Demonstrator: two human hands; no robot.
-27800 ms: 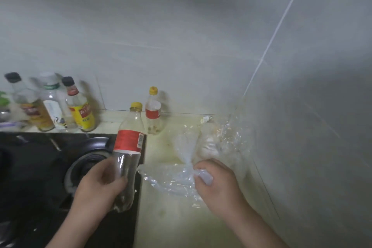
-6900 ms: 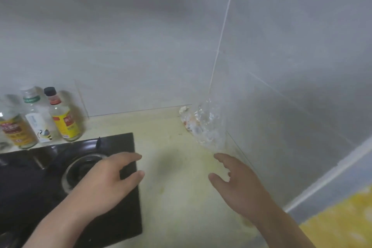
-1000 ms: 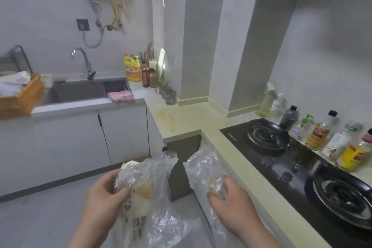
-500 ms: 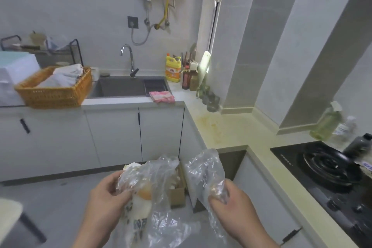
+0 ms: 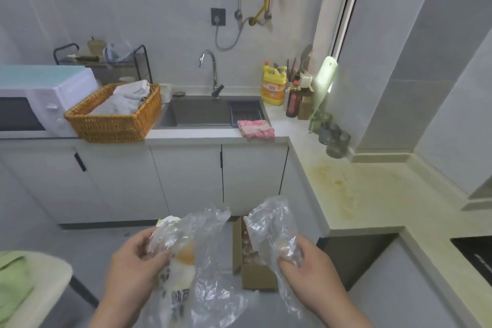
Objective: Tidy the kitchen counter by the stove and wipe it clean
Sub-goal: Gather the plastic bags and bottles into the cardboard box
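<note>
clear bag (image 5: 205,237) clamped in left grip (image 5: 133,269), second bag (image 5: 269,224) clamped in right grip (image 5: 306,271); stained counter (image 5: 372,194) beyond

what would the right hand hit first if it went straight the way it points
Probably the open brown cardboard box, just past the clear plastic bag the right hand grips; depth is unclear.

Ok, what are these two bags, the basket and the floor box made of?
Left bag and right bag: thin clear plastic film, glossy, crinkled, see-through. Basket: woven wicker, probably rattan, matte tan, weave visible. Box: likely cardboard, dull brown, folded flaps.
</note>
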